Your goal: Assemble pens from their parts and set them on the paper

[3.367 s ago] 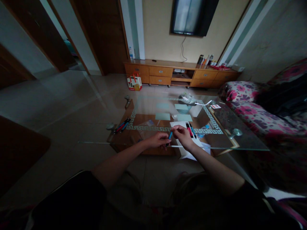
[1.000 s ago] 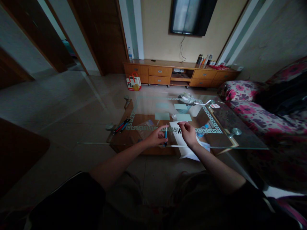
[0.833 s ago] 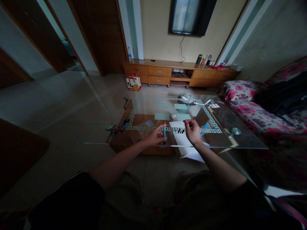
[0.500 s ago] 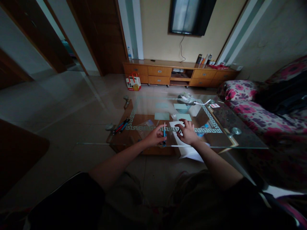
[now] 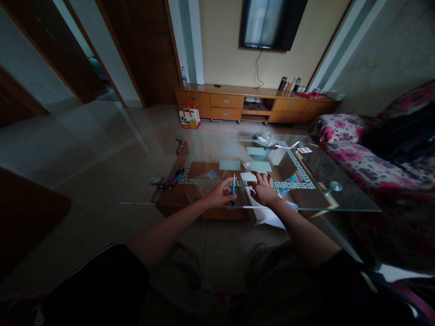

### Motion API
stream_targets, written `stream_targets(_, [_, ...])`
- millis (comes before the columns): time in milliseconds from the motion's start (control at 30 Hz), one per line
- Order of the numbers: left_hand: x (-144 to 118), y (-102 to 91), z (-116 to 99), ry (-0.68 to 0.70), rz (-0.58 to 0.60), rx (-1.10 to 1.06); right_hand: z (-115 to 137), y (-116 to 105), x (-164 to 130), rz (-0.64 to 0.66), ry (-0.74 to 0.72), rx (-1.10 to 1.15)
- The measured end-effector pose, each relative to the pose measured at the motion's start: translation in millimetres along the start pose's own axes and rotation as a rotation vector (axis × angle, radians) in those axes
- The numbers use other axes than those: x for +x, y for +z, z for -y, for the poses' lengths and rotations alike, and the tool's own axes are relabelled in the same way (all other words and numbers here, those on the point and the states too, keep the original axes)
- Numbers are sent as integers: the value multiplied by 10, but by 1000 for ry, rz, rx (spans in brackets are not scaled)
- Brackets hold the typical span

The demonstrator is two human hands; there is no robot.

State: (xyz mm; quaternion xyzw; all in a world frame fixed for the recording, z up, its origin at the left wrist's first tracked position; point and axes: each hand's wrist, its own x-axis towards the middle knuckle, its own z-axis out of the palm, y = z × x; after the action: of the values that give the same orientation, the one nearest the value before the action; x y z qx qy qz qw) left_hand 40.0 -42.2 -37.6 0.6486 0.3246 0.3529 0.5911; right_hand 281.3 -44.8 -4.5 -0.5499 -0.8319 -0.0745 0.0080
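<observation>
I sit at a glass coffee table (image 5: 340,199). My left hand (image 5: 220,194) grips a slim blue pen (image 5: 234,188), held upright near the table's front edge. My right hand (image 5: 263,189) lies flat with spread fingers on a white paper sheet (image 5: 272,216). It covers small dark pens lying on that sheet; one pen end (image 5: 274,186) pokes out beside the fingers.
A bunch of red and blue pens (image 5: 172,177) lies at the table's left edge. Pale green cards (image 5: 229,165) and a pile of paper scraps (image 5: 264,138) lie farther back. A floral sofa (image 5: 356,154) stands at right, a wooden cabinet (image 5: 254,106) against the wall.
My right hand let go of the blue pen, moved right over the white sheet, then came down flat on the pens there. My left hand turned the blue pen upright and holds still.
</observation>
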Motion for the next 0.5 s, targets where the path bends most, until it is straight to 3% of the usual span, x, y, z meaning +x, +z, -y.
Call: stream_targets(500, [-6, -5, -3, -16, 6, 17, -41, 101, 22, -104, -23, 71])
